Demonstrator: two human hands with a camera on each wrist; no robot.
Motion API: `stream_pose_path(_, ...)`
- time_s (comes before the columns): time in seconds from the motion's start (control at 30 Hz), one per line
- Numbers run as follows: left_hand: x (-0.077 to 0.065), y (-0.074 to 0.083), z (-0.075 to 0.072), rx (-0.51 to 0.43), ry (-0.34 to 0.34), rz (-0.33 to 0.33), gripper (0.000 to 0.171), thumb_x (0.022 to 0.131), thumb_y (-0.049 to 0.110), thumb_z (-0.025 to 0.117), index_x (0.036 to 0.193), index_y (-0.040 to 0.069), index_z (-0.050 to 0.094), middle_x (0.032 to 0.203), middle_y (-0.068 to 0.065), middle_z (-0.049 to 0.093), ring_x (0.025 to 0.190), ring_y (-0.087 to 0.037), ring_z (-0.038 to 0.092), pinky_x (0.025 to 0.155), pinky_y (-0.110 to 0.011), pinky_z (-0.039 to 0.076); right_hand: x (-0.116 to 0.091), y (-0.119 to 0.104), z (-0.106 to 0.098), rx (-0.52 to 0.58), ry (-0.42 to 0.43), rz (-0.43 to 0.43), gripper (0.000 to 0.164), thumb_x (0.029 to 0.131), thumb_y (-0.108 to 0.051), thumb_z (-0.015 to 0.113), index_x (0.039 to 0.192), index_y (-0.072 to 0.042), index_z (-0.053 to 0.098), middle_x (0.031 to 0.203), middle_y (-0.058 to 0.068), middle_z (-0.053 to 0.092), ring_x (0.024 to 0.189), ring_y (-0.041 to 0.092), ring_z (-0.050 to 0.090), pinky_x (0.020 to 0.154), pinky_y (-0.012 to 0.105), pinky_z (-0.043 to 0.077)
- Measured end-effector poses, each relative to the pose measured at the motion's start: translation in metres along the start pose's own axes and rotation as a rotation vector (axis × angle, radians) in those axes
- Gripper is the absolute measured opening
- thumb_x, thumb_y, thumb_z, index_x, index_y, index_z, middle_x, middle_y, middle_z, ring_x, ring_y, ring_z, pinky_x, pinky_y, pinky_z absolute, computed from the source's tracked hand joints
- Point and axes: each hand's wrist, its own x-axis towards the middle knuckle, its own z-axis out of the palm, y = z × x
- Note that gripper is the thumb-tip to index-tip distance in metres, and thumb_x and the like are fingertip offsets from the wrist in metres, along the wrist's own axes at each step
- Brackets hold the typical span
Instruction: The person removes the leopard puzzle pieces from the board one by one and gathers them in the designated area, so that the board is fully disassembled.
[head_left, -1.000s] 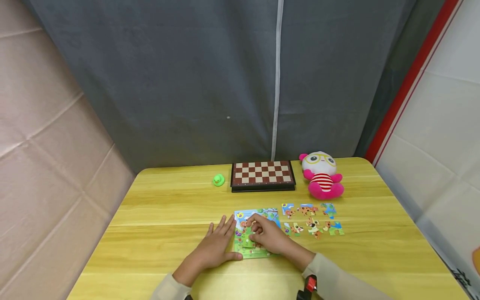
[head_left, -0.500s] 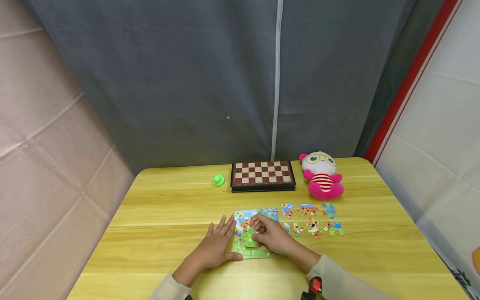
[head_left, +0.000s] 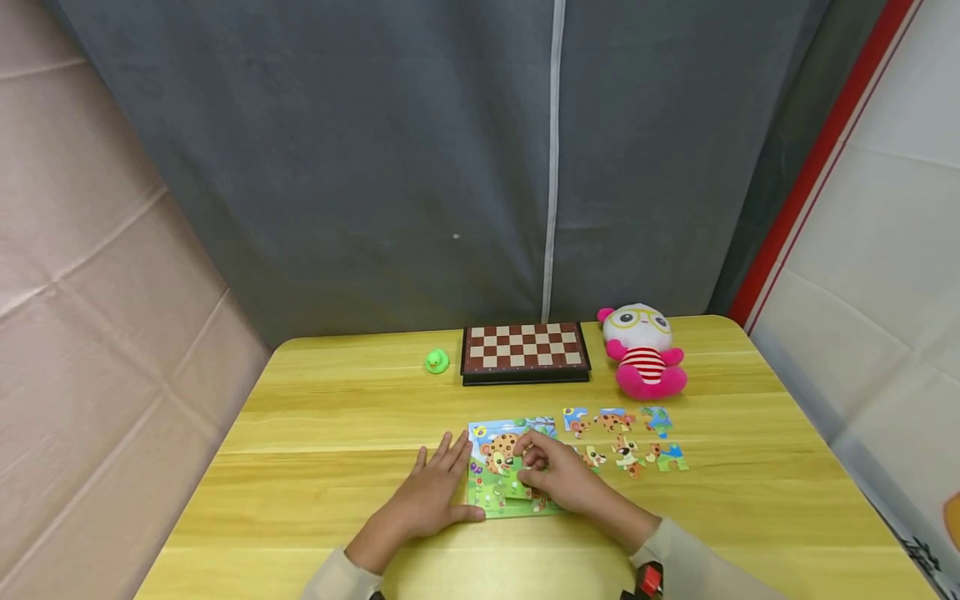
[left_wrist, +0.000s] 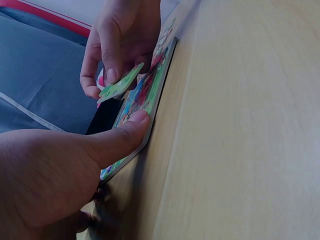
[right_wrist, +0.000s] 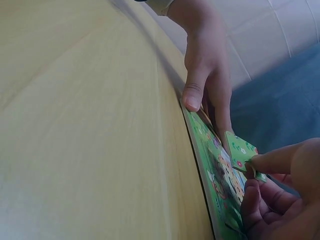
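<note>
A jigsaw board with a spotted leopard picture lies flat on the table. My left hand rests at its left side with fingers straight, the thumb on the lower left corner; in the left wrist view that thumb presses the board's edge. Above the board, my right hand pinches a green jigsaw piece between thumb and fingers. From the left wrist view, the piece is tilted and raised off the board. The right hand hides part of the board's right side.
Several loose jigsaw pieces lie in two rows right of the board. Behind them sits a pink and white plush toy. A checkered game board and a small green rubber duck stand toward the table's back edge.
My right hand has slid to the right over the board with the green jigsaw piece, uncovering more of the leopard's face. The left hand has stayed in place.
</note>
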Motion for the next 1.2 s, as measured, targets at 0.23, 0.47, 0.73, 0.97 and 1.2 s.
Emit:
stream_pose_path(0.23,-0.001,0.0,0.0,-0.006,0.003,0.002,0.11,0.088,0.072,0.06,0.165,0.007,0.016,0.174,-0.009,0.004,0.159,-0.037,0.005,0.122,-0.067,0.01,-0.008,0.008,-0.01,-0.025,0.001,0.016,0.017,0.095,-0.009,0.071,0.11,-0.008,0.064,0.089,0.001,0.066,0.078,0.014,0.06,0.07,0.024,0.05)
stream_pose_path(0.47,-0.001,0.0,0.0,-0.005,-0.001,0.001,0.11,0.088,0.072,0.06,0.165,0.007,0.015,0.174,-0.009,0.003,0.159,-0.037,0.004,0.123,-0.067,0.009,-0.018,0.015,-0.02,-0.051,0.01,0.031,0.016,0.096,-0.012,0.072,0.11,-0.008,0.066,0.088,0.001,0.066,0.074,0.012,0.056,0.066,0.023,0.048)
stream_pose_path(0.73,-0.001,0.001,0.0,0.003,-0.001,-0.001,0.11,0.088,0.072,0.059,0.165,0.007,0.015,0.174,-0.009,0.003,0.159,-0.037,0.004,0.122,-0.067,0.01,-0.035,0.021,-0.039,-0.053,0.011,0.015,0.018,0.096,-0.011,0.071,0.112,-0.005,0.065,0.09,0.003,0.067,0.078,0.012,0.058,0.07,0.023,0.05)
stream_pose_path(0.97,0.0,0.001,0.0,0.004,-0.001,-0.002,0.11,0.089,0.072,0.06,0.165,0.007,0.015,0.174,-0.008,0.003,0.159,-0.037,0.004,0.123,-0.067,0.01,-0.048,0.027,-0.055,-0.066,0.035,0.017,0.018,0.096,-0.01,0.071,0.112,-0.005,0.066,0.09,0.002,0.069,0.079,0.01,0.058,0.071,0.022,0.052)
stream_pose_path(1.2,-0.001,0.001,0.0,0.002,-0.003,-0.002,0.109,0.089,0.072,0.059,0.165,0.007,0.015,0.174,-0.008,0.003,0.159,-0.037,0.004,0.123,-0.067,0.01,-0.062,0.039,-0.065,-0.128,0.072,0.005,0.017,0.094,-0.007,0.073,0.11,-0.007,0.068,0.089,-0.001,0.068,0.078,0.006,0.057,0.068,0.022,0.052)
